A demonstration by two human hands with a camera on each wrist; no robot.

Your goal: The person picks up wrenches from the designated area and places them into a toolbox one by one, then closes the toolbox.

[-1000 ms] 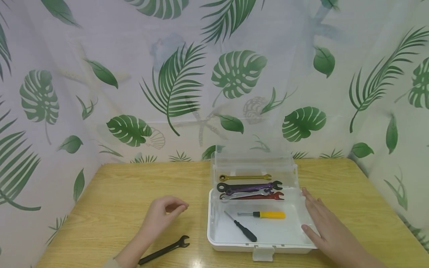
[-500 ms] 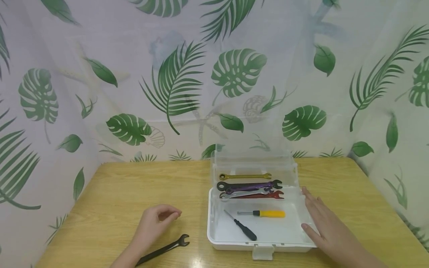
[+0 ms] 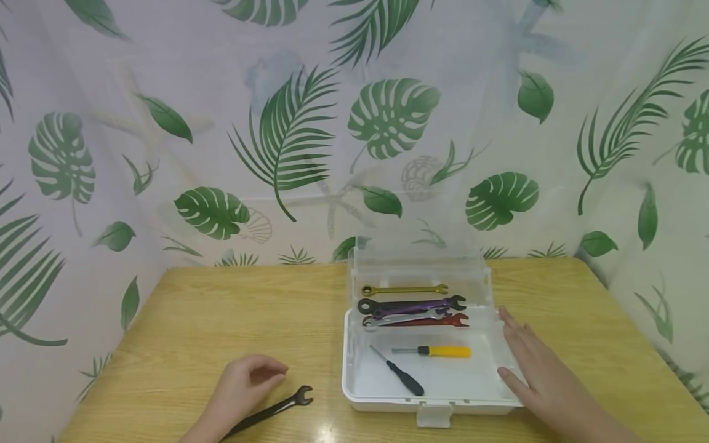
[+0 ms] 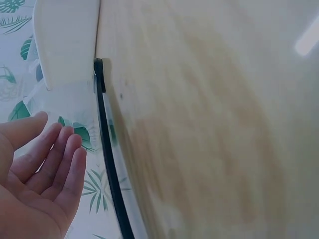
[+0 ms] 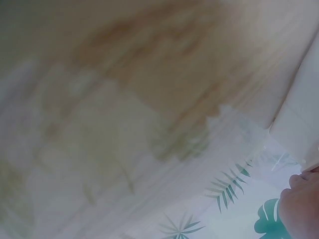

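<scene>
My left hand [image 3: 238, 394] hovers beside a black wrench [image 3: 270, 412] on the table, its fingers loosely curved with nothing in them. In the left wrist view the wrench [image 4: 107, 129] runs past the fingertips, a gap between. My right hand [image 3: 545, 375] rests along the right side of a white toolbox [image 3: 388, 407], fingers straight. Inside the box lie a yellow-handled screwdriver [image 3: 450, 351] and a black screwdriver [image 3: 407, 378]. Behind them are a gold wrench [image 3: 407, 290], a red wrench [image 3: 456, 320], and black, purple and silver ones overlapping.
The box's clear lid [image 3: 421, 258] stands raised at the back, and its latch [image 3: 434, 415] hangs at the front. Beneath everything is a wood-grain table [image 3: 194, 326]. A leaf-patterned cloth [image 3: 310, 135] hangs behind it.
My left hand has moved down and left, closer to the black wrench on the table. My right hand has stayed at the toolbox's side.
</scene>
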